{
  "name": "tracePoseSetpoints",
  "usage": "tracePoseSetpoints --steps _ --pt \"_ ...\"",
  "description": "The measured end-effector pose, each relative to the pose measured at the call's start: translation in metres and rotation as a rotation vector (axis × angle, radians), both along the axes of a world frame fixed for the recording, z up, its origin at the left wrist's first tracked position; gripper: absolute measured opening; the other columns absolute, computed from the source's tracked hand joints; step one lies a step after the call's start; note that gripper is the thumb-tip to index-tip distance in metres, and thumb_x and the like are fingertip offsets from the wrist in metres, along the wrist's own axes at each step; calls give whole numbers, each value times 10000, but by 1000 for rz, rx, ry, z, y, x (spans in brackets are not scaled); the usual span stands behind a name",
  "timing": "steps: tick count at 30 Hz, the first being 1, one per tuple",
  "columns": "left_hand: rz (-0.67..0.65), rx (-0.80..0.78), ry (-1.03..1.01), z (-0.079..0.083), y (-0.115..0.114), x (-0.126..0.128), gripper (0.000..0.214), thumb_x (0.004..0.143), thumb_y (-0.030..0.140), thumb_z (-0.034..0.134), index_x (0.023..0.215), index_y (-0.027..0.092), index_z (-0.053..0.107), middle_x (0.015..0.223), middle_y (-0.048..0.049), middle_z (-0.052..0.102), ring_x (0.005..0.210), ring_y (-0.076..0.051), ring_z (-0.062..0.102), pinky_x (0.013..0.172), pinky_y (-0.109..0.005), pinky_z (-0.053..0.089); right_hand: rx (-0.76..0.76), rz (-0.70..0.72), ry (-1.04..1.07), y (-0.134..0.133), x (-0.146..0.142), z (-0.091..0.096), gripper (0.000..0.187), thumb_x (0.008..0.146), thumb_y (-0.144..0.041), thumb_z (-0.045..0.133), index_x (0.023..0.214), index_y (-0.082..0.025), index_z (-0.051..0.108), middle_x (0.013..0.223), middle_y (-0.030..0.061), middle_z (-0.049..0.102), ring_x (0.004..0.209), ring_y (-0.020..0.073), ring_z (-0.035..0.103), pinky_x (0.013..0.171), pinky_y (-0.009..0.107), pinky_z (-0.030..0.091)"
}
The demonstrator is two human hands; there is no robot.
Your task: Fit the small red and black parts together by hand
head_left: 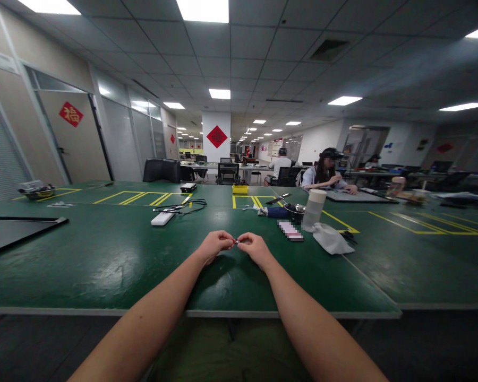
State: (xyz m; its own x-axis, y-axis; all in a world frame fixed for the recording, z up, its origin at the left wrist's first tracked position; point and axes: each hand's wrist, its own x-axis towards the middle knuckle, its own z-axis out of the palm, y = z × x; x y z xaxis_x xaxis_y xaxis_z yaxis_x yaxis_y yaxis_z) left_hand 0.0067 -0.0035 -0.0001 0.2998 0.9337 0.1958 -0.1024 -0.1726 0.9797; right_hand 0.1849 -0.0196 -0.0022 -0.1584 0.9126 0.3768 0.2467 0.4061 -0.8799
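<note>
Just above the green table, my left hand (216, 246) and my right hand (255, 248) meet fingertip to fingertip. Between them is a tiny red-and-silver piece (236, 242), too small to name. My left fingers pinch its red end, and the thumb and index finger of my right hand close on the silver end. Whether it is one part or two I cannot tell. Both forearms reach in over the front edge of the table (143, 276).
A white power bank (162, 218) with a black cable (191, 206) lies ahead to the left. To the right are a pixelated phone (290, 230), a frosted bottle (314, 210), a white pouch (332, 240) and a metal bowl (297, 211). Another person (326, 172) sits beyond.
</note>
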Motion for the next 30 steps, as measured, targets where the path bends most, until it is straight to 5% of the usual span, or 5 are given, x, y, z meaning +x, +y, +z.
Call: tracePoseSetpoints --steps 17,30 --pt "-4 59 108 1 -3 1 129 637 125 651 766 112 643 642 -15 643 557 -93 566 585 -217 460 -5 68 -68 3 1 -6 179 651 -243 642 810 -162 630 483 -62 478 414 72 368 422 198 246" --pt "-37 112 176 1 -3 0 132 665 143 633 796 126 625 644 -2 625 563 -95 555 570 -208 440 -23 55 -37 2 2 -2 197 635 -248 662 812 -162 674 551 -12 615 518 137 557 540 246 415"
